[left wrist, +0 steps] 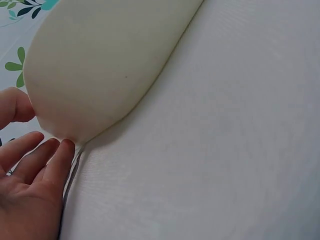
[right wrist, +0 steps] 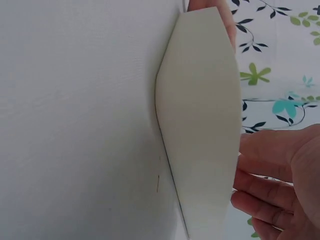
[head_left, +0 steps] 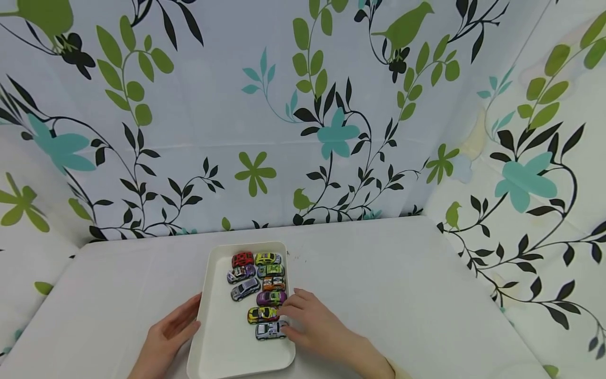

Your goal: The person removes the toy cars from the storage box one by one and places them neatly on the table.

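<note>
A white rectangular tray (head_left: 222, 337) holds several small toy cars, most along its right side. My left hand (head_left: 169, 334) touches the tray's left outer wall with its fingertips and thumb. My right hand (head_left: 322, 326) reaches over the right rim. Its fingers are at the right end of a yellow toy car (head_left: 262, 315), and its thumb is by a silver toy car (head_left: 270, 330), the nearest in the row. The right fingertips partly cover both cars. In the right wrist view, the tray's wall (right wrist: 200, 110) hides the cars and part of the fingers (right wrist: 265, 205).
Farther up the tray are a purple-green car (head_left: 271, 298), an orange car (head_left: 273, 283), a grey car (head_left: 245, 289) and a red car (head_left: 243, 259). The white table (head_left: 379, 284) meets a leaf-patterned cloth (head_left: 213, 105) at the back.
</note>
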The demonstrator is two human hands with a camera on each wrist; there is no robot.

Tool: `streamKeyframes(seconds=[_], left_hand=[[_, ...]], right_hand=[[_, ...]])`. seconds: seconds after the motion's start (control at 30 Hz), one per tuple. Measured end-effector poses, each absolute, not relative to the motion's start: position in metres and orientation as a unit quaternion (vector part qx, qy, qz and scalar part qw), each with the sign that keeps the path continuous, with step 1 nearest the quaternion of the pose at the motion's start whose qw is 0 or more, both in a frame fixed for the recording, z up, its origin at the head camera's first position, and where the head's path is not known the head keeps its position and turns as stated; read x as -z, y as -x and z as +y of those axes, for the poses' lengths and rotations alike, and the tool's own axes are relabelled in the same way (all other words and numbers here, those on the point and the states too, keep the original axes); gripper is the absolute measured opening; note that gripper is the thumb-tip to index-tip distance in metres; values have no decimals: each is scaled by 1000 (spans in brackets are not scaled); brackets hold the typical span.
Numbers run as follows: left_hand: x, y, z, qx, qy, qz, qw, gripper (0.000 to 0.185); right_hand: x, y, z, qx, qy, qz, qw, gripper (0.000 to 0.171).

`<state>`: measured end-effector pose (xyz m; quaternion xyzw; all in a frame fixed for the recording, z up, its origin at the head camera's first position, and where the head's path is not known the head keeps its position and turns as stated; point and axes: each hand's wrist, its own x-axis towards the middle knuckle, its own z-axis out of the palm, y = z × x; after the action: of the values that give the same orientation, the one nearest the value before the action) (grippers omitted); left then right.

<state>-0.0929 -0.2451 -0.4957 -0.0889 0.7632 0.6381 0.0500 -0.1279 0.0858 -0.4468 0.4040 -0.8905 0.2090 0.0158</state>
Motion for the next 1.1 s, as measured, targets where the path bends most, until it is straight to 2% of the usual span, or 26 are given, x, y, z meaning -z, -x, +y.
streamKeyframes(seconds=[0.3, 0.87, 1.1], left_hand=[[499, 89, -244, -668, 61, 740, 41, 67], [495, 91, -246, -654, 73, 751, 44, 67], [496, 91, -247, -653, 79, 751, 50, 67]], right_hand=[[459, 130, 71, -135, -445, -882, 76, 16], [464, 132, 66, -175, -436, -878, 91, 18], [454, 133, 72, -210, -421, -877, 99, 21]])
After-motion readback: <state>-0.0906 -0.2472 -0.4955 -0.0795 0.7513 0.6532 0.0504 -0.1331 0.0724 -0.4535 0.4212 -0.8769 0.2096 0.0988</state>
